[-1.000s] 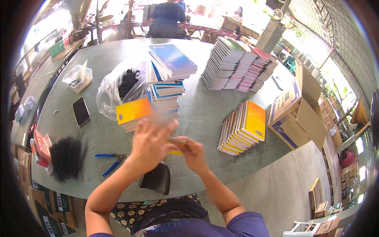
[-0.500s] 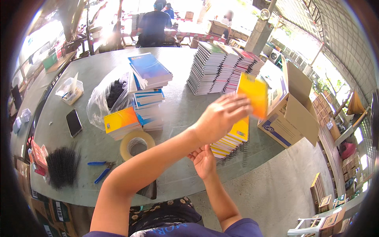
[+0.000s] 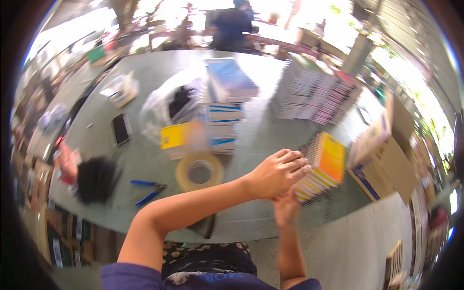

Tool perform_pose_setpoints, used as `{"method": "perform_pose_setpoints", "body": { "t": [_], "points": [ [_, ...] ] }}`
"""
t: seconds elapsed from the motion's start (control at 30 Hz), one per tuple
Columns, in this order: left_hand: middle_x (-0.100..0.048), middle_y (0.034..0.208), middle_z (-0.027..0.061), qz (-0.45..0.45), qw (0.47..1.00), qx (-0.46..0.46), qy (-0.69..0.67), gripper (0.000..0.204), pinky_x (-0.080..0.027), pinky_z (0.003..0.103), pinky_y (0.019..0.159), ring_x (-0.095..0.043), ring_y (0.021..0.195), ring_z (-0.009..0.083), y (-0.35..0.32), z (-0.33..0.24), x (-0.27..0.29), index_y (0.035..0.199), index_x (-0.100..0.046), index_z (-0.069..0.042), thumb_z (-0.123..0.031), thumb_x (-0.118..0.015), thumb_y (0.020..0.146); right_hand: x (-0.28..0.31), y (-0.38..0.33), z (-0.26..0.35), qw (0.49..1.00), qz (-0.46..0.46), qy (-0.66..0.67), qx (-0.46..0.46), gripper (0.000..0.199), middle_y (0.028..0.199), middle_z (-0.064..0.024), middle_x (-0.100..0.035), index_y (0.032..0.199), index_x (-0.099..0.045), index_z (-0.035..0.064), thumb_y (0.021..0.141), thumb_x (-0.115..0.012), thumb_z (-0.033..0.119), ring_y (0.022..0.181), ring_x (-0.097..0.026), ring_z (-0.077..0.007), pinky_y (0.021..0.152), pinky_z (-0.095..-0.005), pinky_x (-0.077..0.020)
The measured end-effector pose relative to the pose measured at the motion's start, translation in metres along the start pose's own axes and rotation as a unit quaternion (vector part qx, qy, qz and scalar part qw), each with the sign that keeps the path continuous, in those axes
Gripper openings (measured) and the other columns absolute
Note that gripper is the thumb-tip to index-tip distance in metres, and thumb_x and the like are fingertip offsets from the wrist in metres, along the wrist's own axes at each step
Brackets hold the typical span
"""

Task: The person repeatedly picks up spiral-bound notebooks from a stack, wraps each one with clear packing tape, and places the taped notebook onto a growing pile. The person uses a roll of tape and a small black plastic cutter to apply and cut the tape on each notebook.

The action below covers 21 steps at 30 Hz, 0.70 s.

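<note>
- Head view: the left hand point(image 3: 276, 175), fingers curled loosely and holding nothing visible, sits just beside the leaning stack of spiral-bound notebooks with orange-yellow covers point(image 3: 323, 166) on the grey-green round table point(image 3: 145, 159).
- The right hand point(image 3: 286, 208) lies beneath it, its grip hidden; it cannot be told.
- A roll of clear packing tape point(image 3: 199, 171) lies to the left.

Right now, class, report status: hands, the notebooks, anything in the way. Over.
Left hand on the near edge of the spiral notebook stack, holding nothing. Right hand beneath it, mostly hidden. Tape roll lies apart, left. Nothing blocking.
</note>
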<state>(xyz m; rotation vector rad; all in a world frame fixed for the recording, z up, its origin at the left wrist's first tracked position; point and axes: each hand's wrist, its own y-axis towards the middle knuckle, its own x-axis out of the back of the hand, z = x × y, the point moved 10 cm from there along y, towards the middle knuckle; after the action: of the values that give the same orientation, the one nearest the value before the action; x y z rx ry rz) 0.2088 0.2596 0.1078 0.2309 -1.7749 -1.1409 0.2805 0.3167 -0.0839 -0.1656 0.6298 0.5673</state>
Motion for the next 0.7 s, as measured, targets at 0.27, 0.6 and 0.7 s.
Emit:
{"method": "perform_pose_setpoints", "body": {
  "t": [0.27, 0.6, 0.7],
  "points": [
    [-0.066, 0.096, 0.0119, 0.093, 0.895, 0.321, 0.296, 0.026, -0.044, 0.038, 0.087, -0.059, 0.095, 0.0276, -0.21, 0.157, 0.127, 0.099, -0.064, -0.001, -0.015, -0.064, 0.077, -0.038, -0.01, 0.004, 0.991, 0.035, -0.13, -0.02, 0.043, 0.096, -0.0162, -0.066, 0.102, -0.062, -0.0021, 0.097, -0.042, 0.035, 0.088, -0.065, -0.0246, 0.077, -0.0338, -0.0494],
    [-0.067, 0.089, 0.0143, -0.195, 0.848, 0.463, -0.166, 0.013, -0.052, 0.037, 0.069, -0.064, 0.077, 0.0276, -0.232, 0.087, 0.147, 0.092, -0.066, -0.002, -0.007, -0.059, 0.081, -0.176, 0.036, -0.053, 0.986, 0.095, -0.121, 0.069, 0.022, 0.099, -0.0117, -0.066, 0.104, -0.061, -0.0034, 0.089, -0.06, 0.013, 0.09, -0.06, -0.0149, 0.08, -0.029, -0.0461],
    [-0.067, 0.089, 0.0141, -0.074, 0.878, 0.47, -0.059, 0.01, -0.051, 0.036, 0.071, -0.063, 0.08, 0.0269, -0.236, 0.075, 0.153, 0.088, -0.066, -0.003, -0.009, -0.059, 0.084, -0.205, 0.049, -0.033, 0.953, 0.164, -0.238, 0.093, 0.021, 0.093, -0.0086, -0.067, 0.102, -0.062, -0.0028, 0.087, -0.062, 0.012, 0.085, -0.058, -0.0112, 0.078, -0.0277, -0.0456]
  ]
}}
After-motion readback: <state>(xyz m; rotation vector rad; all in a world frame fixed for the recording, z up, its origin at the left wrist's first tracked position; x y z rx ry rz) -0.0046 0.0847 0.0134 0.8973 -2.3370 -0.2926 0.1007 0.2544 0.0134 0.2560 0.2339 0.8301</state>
